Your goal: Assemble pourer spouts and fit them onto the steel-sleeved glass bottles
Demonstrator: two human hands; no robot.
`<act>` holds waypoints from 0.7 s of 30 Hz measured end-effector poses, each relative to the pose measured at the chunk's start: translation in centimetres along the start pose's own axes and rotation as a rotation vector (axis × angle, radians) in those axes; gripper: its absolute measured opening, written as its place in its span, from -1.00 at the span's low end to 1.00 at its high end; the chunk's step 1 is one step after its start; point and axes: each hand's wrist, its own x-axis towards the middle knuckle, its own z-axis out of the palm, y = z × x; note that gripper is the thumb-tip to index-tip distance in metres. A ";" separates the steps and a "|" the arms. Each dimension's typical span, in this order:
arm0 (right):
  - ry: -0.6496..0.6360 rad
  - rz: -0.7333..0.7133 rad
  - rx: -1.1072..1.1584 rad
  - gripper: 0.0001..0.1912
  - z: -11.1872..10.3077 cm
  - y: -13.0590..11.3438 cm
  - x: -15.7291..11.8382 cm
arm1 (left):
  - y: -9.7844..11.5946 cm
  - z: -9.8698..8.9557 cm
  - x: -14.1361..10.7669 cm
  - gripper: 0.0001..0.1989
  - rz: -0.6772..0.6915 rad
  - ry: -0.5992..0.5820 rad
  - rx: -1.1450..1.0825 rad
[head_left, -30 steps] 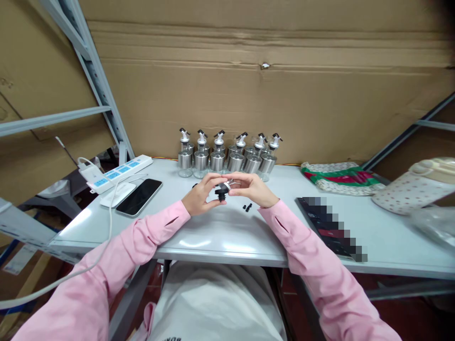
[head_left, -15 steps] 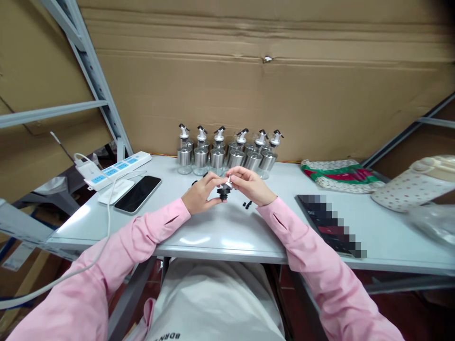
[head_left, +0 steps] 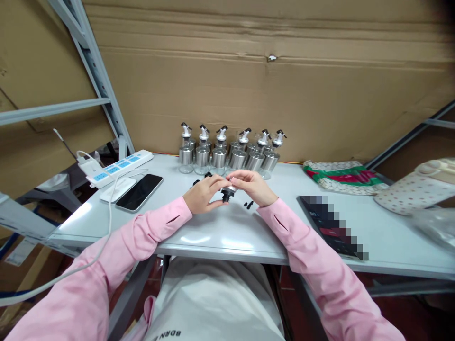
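Observation:
Between my two hands, above the table, is a bottle pourer (head_left: 227, 194) with a white collar and a black ribbed stopper pointing down. My left hand (head_left: 204, 195) grips it from the side, thumb under and fingers over the top. The fingers of my right hand (head_left: 254, 187) are pinched at its upper end, where the spout is mostly hidden. Several small black pieces (head_left: 248, 205) lie on the table below my right hand. Behind my left hand some black parts (head_left: 208, 175) show, partly covered.
Glass bottles with steel sleeves (head_left: 219, 157) stand at the back, the front row topped with pourers. To the left lie a phone (head_left: 140, 192) and a power strip (head_left: 122, 166). On the right are a dark flat object (head_left: 329, 227), a patterned cloth (head_left: 341, 177) and a dotted container (head_left: 401, 194).
The pourer has tilted slightly in my hands, and my left fingers now cover more of its top. The whole view has shifted a little.

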 end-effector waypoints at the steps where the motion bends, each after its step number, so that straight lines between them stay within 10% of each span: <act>1: 0.010 0.008 -0.002 -0.73 0.1 -0.1 0.0 | 0.0 0.0 0.0 -0.60 0.003 -0.009 0.005; 21: 0.072 0.052 0.032 -0.67 -0.1 -0.3 -0.1 | 0.2 0.1 0.0 -0.64 0.003 -0.068 0.101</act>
